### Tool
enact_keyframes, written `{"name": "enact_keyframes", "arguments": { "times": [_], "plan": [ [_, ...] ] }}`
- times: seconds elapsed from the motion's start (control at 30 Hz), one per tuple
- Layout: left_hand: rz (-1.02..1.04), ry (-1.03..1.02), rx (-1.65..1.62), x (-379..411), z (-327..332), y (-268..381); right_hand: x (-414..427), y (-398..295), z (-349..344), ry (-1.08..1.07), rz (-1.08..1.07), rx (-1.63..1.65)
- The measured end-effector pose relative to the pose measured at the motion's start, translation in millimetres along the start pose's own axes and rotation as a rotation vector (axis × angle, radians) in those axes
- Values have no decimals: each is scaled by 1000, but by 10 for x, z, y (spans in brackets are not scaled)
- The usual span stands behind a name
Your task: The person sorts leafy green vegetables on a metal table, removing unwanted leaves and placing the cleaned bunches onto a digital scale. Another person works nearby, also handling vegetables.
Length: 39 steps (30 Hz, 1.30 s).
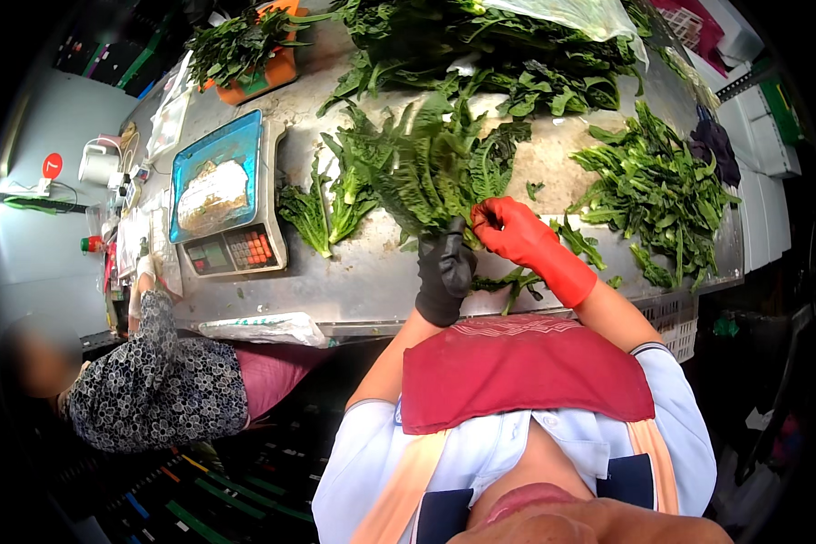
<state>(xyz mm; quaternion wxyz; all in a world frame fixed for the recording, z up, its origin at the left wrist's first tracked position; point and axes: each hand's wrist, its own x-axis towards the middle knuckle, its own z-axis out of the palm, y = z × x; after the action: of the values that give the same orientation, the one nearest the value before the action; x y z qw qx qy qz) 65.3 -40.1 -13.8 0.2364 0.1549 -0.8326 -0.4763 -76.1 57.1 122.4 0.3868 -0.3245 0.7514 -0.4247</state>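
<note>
My left hand [447, 268], in a black glove, is closed around the base of a bunch of leafy greens [435, 163]. The bunch's long, ruffled leaves fan out away from me, partly blurred. My right hand [527, 238] wears a red rubber glove and has its fingers curled at the right side of that base. Whether it pinches a leaf there is hidden. Left of the bunch, trimmed heads of leafy greens [345, 211] lie on the metal table [367, 289]. Loose leaves [513, 285] lie close by my wrists.
A digital scale [234, 251] with a blue tray stands at left. Behind it is an orange basket [272, 75] of greens. Greens are heaped at the back [551, 75], partly under plastic, and stripped leaves [666, 197] at right. Another person [156, 381] works at the left.
</note>
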Motion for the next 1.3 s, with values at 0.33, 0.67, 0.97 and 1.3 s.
{"name": "enact_keyframes", "arguments": {
  "times": [0.33,0.67,0.97,1.3],
  "plan": [
    [249,108,-13,218,-124,763,-149,259,-101,-22,114,268],
    [238,187,-214,329,79,314,-284,404,-26,548,-131,1003],
    [156,-102,-108,337,-5,594,-405,324,-219,213,-90,165],
    [-115,136,-777,283,-472,667,-341,516,-458,307,-284,673]
  ]
}}
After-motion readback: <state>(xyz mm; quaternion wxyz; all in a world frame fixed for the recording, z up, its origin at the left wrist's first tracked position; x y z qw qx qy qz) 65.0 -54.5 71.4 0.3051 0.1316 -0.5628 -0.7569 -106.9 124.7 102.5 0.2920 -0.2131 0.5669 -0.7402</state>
